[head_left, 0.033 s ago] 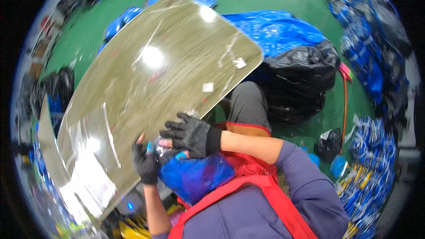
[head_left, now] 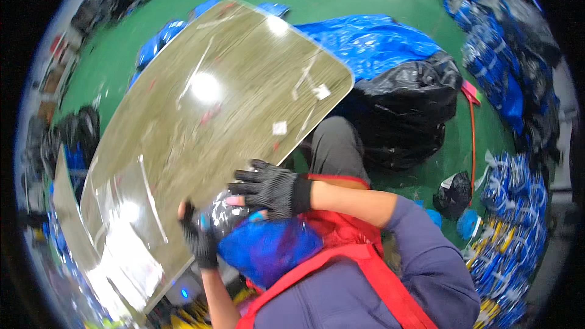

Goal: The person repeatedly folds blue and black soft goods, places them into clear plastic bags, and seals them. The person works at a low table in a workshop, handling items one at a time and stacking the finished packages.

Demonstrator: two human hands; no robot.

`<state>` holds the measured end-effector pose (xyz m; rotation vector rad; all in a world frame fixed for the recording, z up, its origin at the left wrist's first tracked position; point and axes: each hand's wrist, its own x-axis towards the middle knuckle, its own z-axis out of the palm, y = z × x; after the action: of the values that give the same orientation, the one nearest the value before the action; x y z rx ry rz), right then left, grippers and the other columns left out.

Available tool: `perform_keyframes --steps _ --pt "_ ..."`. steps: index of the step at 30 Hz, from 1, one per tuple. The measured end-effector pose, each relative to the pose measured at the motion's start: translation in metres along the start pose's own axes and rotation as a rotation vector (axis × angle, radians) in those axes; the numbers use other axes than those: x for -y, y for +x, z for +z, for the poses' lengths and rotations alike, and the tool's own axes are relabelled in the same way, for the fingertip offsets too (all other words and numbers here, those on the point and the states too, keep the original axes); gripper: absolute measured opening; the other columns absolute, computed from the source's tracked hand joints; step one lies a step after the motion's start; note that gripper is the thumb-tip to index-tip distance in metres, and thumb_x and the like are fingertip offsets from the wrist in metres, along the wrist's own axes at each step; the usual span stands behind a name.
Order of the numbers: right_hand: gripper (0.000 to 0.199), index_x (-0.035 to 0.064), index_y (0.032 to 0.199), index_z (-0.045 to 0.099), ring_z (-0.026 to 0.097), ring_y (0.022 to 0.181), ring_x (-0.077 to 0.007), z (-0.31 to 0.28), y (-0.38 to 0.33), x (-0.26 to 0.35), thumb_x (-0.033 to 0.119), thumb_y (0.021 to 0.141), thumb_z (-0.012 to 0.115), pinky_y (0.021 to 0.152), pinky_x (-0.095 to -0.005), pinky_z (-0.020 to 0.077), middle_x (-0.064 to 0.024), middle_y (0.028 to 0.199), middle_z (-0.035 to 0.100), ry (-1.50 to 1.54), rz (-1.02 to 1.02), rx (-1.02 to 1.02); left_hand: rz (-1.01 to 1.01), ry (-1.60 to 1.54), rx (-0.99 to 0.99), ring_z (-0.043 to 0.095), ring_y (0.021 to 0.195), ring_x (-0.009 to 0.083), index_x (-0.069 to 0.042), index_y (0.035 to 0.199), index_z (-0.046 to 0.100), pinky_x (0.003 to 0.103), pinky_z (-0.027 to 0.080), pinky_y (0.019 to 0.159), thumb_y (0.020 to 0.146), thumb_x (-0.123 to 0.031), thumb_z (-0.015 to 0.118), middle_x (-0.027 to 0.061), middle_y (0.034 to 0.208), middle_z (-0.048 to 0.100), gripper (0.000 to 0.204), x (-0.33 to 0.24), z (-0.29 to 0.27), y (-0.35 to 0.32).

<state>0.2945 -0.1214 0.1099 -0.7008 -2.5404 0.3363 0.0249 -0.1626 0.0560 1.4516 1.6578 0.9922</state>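
A clear plastic bag (head_left: 226,212) and a blue plastic bundle (head_left: 271,245) lie at my lap, against the near edge of a wood-patterned table (head_left: 183,140). My right hand (head_left: 271,189), in a dark striped glove with bare fingertips, rests over the clear bag with its fingers stretched out. My left hand (head_left: 200,237), gloved alike, is held beside the bag's left side, fingers apart and slightly blurred. Small blue patches show near the thumbs of both hands. What the clear bag contains is hard to make out.
Clear sheets (head_left: 131,207) and white labels (head_left: 279,128) lie on the table. A large black bag (head_left: 402,116) and blue plastic (head_left: 372,39) sit right of it. Blue bundles (head_left: 512,207) pile up at the far right, near a long orange handle (head_left: 473,146).
My right hand has shifted slightly right, and more of the clear bag shows between my hands. My left hand has moved a little down. The whole view has shifted slightly.
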Motion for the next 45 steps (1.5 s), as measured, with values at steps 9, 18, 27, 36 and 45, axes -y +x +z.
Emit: perform_keyframes --steps 9,18,27,36,45 --pt "0.069 0.0081 0.122 0.059 0.051 0.118 -0.0420 -0.095 -0.265 -0.230 0.059 0.075 0.059 0.105 -0.0527 0.0325 -0.0253 0.123 0.056 -0.532 1.154 0.582 -0.105 -0.591 0.381 0.047 0.122 0.0215 -0.005 0.140 0.040 0.037 0.036 0.105 0.099 -0.033 0.045 0.0084 0.136 0.049 0.050 0.043 -0.056 0.066" --pt "0.024 0.0111 0.074 0.067 0.058 0.054 -0.0323 -0.252 -0.100 -0.101 0.033 0.083 0.063 0.053 -0.0407 0.0464 -0.0121 0.067 0.064 -1.051 0.565 -0.481 -0.623 -1.774 0.377 0.044 0.129 0.0325 -0.012 0.141 0.036 0.047 0.034 0.109 0.102 -0.034 0.038 0.0199 0.142 0.041 0.046 0.038 -0.056 0.222" --pt "0.030 0.0131 0.105 0.062 0.062 0.083 -0.0324 -0.071 -0.133 0.079 0.033 0.083 0.064 0.070 -0.0442 0.0481 -0.0126 0.094 0.065 0.099 0.077 0.555 -0.155 -0.636 0.432 0.059 0.105 0.0298 -0.006 0.128 0.048 0.042 0.049 0.091 0.089 -0.020 0.056 0.0176 0.120 0.058 0.042 -0.009 -0.103 0.168" --pt "0.035 0.0032 0.103 0.062 0.065 0.089 -0.0345 -0.147 -0.096 -0.041 0.029 0.079 0.061 0.077 -0.0425 0.0515 -0.0201 0.098 0.067 -0.733 0.471 -0.425 -0.132 -0.282 0.471 0.063 0.094 0.0275 -0.005 0.126 0.050 0.041 0.053 0.083 0.081 -0.012 0.061 0.0152 0.111 0.062 0.047 0.025 -0.222 0.161" --pt "0.029 0.0207 0.116 0.061 0.067 0.075 -0.0334 -0.070 -0.077 -0.181 0.026 0.089 0.051 0.065 -0.0467 0.0514 -0.0166 0.083 0.068 -0.597 0.924 -0.034 -0.420 -0.445 0.253 0.060 0.097 0.0226 -0.009 0.135 0.045 0.036 0.053 0.080 0.086 -0.055 0.059 0.0113 0.118 0.059 0.068 0.084 -0.216 0.110"
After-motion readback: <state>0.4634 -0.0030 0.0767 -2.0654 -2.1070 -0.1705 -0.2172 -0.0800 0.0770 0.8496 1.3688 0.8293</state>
